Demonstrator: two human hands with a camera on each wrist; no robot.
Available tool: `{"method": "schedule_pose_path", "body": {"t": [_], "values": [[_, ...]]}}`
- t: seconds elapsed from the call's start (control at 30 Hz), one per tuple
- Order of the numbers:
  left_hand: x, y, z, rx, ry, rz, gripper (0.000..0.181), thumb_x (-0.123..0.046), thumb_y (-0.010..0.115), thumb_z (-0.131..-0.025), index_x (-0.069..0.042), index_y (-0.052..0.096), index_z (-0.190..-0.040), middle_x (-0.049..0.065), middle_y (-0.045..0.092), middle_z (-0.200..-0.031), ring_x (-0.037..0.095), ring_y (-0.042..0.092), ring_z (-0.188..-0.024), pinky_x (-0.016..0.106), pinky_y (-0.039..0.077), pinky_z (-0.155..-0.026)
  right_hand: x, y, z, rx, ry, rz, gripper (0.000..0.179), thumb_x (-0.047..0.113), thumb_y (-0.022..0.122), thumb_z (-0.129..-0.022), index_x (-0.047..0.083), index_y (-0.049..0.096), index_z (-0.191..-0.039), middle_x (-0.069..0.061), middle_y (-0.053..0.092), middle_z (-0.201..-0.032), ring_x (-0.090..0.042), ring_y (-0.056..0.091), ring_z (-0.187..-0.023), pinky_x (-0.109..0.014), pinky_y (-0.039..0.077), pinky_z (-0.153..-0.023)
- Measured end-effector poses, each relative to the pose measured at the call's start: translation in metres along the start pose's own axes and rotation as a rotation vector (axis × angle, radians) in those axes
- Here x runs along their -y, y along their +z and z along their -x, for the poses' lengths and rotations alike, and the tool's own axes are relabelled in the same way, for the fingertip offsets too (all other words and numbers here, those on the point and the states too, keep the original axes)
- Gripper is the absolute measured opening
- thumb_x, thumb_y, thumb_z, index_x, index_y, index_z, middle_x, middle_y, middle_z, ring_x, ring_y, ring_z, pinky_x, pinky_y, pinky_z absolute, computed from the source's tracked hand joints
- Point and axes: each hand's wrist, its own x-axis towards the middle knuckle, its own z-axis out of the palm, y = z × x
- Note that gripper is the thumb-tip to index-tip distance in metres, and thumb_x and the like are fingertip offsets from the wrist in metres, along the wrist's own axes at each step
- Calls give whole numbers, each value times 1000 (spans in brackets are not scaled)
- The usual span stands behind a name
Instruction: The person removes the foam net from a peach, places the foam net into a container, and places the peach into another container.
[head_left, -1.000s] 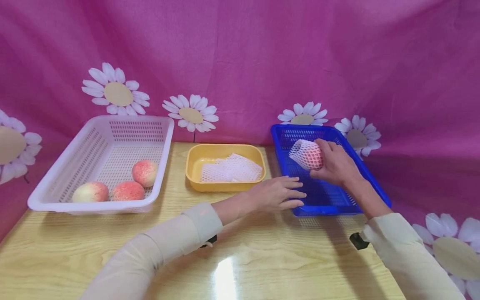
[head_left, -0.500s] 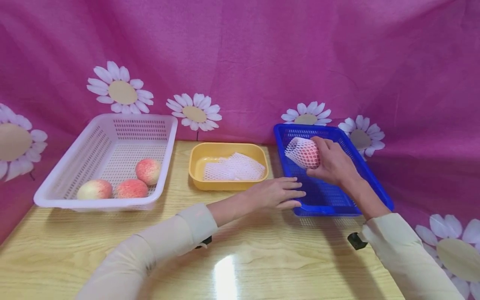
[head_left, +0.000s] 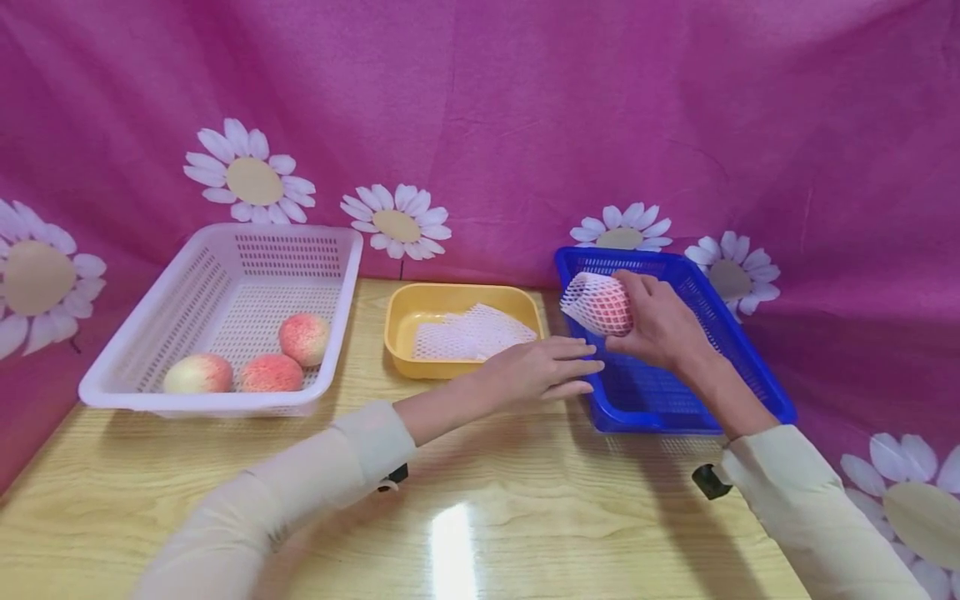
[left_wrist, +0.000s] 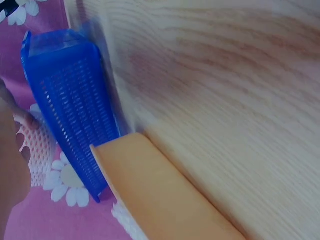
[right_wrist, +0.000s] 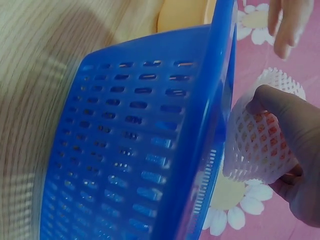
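My right hand (head_left: 658,323) grips a pinkish-red peach (head_left: 617,310) wrapped in a white foam net sleeve (head_left: 581,300), held over the blue basket (head_left: 660,421). In the right wrist view the thumb presses the netting (right_wrist: 250,145) from one side, with red fruit showing through the mesh. The sleeve's loose end points left, away from the palm. My left hand (head_left: 536,369) lies palm down in the air, fingers straight, between the yellow tub and the blue basket's near left rim. It holds nothing.
A yellow tub (head_left: 420,369) holds several flat foam net sleeves (head_left: 472,333). At the left stands a white basket (head_left: 97,392) with three peaches (head_left: 272,373) near its front right. A flowered purple cloth (head_left: 495,125) hangs behind the wooden table (head_left: 540,500).
The left hand has drawn back a little to the left from over the blue basket's rim. The right hand has shifted slightly left with the netted peach. The head view has turned slightly.
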Motion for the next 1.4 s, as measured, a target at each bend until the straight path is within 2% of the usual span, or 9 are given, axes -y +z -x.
{"method": "schedule_pose_path", "body": {"t": [0.23, 0.43, 0.67, 0.93, 1.13, 1.4], "values": [[9, -14, 10, -89, -14, -16, 38, -29, 70, -95, -9, 69, -128, 9, 66, -129, 21, 57, -124, 25, 36, -110, 10, 1, -4, 11, -9, -10, 89, 25, 83, -61, 1, 45, -137, -28, 58, -120, -44, 57, -106, -57, 51, -81], [14, -20, 20, -137, -10, -3, 38, -23, 72, -94, -6, 68, -127, 11, 65, -130, 24, 57, -125, 25, 33, -112, 16, 5, -8, -8, -41, -10, 84, 23, 82, -59, 2, 48, -133, -24, 61, -114, -40, 59, -101, -52, 52, -80], [20, -28, 32, -160, -64, 36, 40, -17, 74, -92, -6, 67, -129, 11, 63, -131, 23, 56, -124, 25, 35, -111, 27, 7, -11, -21, -96, -23, 81, 24, 83, -61, 2, 49, -131, -25, 61, -113, -42, 59, -102, -55, 51, -84], [23, -36, 44, -171, -97, -20, 39, -16, 73, -93, -4, 66, -129, 14, 61, -134, 26, 55, -126, 27, 36, -111, 38, 12, -14, -23, -125, -29, 81, 26, 84, -60, 4, 51, -131, -21, 63, -111, -39, 61, -98, -52, 52, -80], [26, -37, 52, -209, -99, -69, 38, -17, 74, -92, -6, 67, -128, 15, 61, -134, 26, 57, -124, 30, 40, -109, 47, 17, -15, -12, -141, -26, 82, 35, 86, -63, 6, 51, -131, -16, 62, -107, -32, 60, -92, -46, 53, -75], [28, -39, 62, -241, -115, -78, 38, -18, 76, -90, -7, 69, -125, 15, 62, -133, 25, 59, -121, 35, 47, -103, 57, 18, -15, 21, -142, -23, 83, 31, 84, -61, 7, 50, -134, -16, 61, -108, -33, 58, -92, -47, 52, -76]]}}
